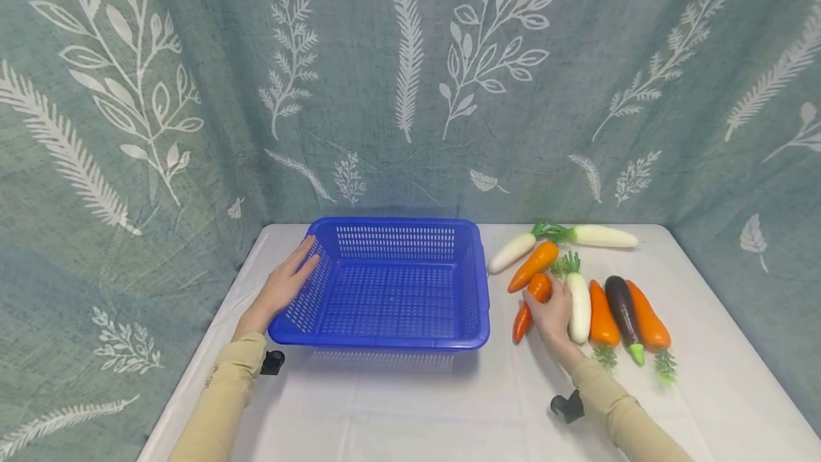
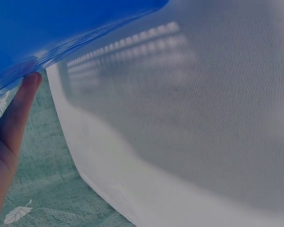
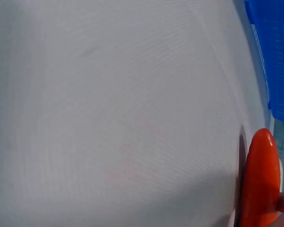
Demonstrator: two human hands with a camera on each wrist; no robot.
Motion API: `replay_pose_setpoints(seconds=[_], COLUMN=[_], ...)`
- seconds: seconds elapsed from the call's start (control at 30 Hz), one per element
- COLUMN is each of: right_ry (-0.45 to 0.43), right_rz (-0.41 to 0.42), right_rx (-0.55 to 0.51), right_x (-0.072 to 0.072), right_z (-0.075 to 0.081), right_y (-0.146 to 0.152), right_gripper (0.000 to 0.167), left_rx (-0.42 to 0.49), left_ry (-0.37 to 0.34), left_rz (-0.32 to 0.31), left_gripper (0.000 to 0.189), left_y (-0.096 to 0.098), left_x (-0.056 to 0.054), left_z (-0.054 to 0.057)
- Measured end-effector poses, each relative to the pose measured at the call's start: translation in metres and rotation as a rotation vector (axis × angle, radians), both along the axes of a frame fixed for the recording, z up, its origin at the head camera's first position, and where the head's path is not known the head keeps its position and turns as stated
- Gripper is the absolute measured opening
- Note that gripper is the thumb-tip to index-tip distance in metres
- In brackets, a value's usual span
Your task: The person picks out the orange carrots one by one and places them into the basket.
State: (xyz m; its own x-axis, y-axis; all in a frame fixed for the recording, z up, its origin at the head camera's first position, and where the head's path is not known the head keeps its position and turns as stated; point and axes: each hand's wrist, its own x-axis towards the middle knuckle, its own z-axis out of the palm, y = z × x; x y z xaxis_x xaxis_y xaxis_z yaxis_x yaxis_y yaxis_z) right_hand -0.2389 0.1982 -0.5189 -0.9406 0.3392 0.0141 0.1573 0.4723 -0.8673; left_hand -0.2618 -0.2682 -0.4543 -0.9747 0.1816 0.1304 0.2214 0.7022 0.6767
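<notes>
My left hand [image 1: 282, 294] lies against the left rim of a blue plastic basket [image 1: 385, 342], its fingers straight. In the left wrist view a finger [image 2: 21, 111] reaches up to the edge of the basket [image 2: 75, 23]. Over on the right, my right hand [image 1: 553, 309] pinches an orange-red carrot [image 1: 522, 323] near its thick end, with the tip pointing toward me. The right wrist view shows this carrot [image 3: 261, 179] close over the white cloth, a fingertip on its side. Right beside that hand are another carrot [image 1: 534, 267] and a white radish [image 1: 579, 309].
Two more white radishes [image 1: 603, 236] with green tops lie at the back right. Farther right, a dark eggplant [image 1: 622, 309] rests between two carrots [image 1: 648, 319]. A white cloth [image 1: 410, 412] covers the table, and a green leaf-patterned curtain [image 1: 410, 162] hangs behind and at both sides.
</notes>
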Motion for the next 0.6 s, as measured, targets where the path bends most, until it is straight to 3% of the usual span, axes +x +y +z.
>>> replay_pose_setpoints(seconds=[0.6], right_ry=[0.024], right_rz=[-0.009], right_rx=[-0.025], right_x=[-0.0024], right_z=[-0.0050], right_y=[0.0025], right_gripper=[0.065], left_rx=[0.042], left_ry=[-0.014], left_rz=[0.016], left_gripper=[0.059], left_y=[0.0020], left_x=[0.0020], left_z=[0.0041])
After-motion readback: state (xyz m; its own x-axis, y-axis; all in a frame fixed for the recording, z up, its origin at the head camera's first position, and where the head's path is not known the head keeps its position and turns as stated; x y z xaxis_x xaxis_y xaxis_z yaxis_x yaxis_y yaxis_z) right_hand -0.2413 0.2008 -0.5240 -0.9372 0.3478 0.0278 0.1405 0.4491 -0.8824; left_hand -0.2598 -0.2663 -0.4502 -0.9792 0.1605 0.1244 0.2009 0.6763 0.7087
